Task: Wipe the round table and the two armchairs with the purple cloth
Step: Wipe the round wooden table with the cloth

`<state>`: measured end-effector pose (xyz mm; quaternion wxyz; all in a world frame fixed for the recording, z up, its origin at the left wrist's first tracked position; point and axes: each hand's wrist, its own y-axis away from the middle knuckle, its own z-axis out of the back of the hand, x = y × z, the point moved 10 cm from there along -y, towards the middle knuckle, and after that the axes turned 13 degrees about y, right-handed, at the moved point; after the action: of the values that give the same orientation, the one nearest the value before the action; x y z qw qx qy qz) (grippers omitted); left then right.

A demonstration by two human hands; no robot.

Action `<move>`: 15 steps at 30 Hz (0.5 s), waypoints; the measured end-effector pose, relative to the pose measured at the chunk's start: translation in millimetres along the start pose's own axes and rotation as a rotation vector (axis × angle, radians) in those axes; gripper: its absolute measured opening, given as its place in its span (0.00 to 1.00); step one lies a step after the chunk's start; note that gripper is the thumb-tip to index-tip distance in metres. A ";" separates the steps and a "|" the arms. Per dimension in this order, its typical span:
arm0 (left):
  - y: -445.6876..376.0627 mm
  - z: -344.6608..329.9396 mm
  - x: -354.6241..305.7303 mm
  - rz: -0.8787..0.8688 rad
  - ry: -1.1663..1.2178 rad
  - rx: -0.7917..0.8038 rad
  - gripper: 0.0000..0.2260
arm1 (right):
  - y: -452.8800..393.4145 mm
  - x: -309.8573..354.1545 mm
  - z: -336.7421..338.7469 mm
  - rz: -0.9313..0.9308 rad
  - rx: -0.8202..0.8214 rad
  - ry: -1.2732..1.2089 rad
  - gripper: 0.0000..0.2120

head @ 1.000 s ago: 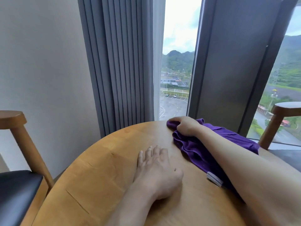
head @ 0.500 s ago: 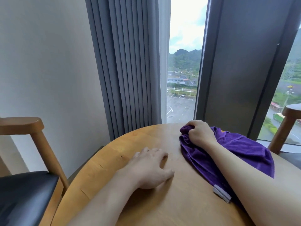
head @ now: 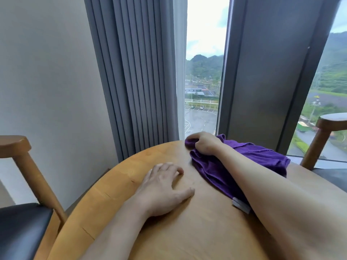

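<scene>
Purple cloth [head: 234, 166] now bunches at the counter's [head: 169, 231] far edge, centre-right of frame, where our right hand [head: 204, 145] has pushed it, gripping; left hand [head: 163, 186] stays spread flat. Armchairs remain unwiped, we judge.

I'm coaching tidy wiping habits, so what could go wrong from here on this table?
1. The right hand grips the cloth at the table's far edge; a further push could slide the cloth off.
2. The cloth is bunched, so it may wipe only a narrow strip.
3. The left hand rests on the wood and could leave prints.
</scene>
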<state>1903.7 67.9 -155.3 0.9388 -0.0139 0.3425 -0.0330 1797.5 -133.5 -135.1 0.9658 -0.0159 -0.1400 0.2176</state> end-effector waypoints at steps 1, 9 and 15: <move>0.7 2.9 0.4 0.001 0.007 -0.006 0.26 | 4.8 3.7 1.3 0.017 -0.019 -0.016 0.30; 4.2 6.3 8.9 0.016 -0.037 -0.026 0.26 | 49.1 -22.6 16.2 0.010 -0.173 -0.155 0.28; 1.1 9.8 8.8 0.011 -0.024 -0.058 0.26 | -2.3 13.6 -7.3 -0.019 0.102 0.090 0.22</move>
<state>1916.8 68.4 -153.5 0.9423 -0.0396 0.3319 -0.0179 1812.2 -129.5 -138.3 0.9727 0.0249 -0.0853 0.2145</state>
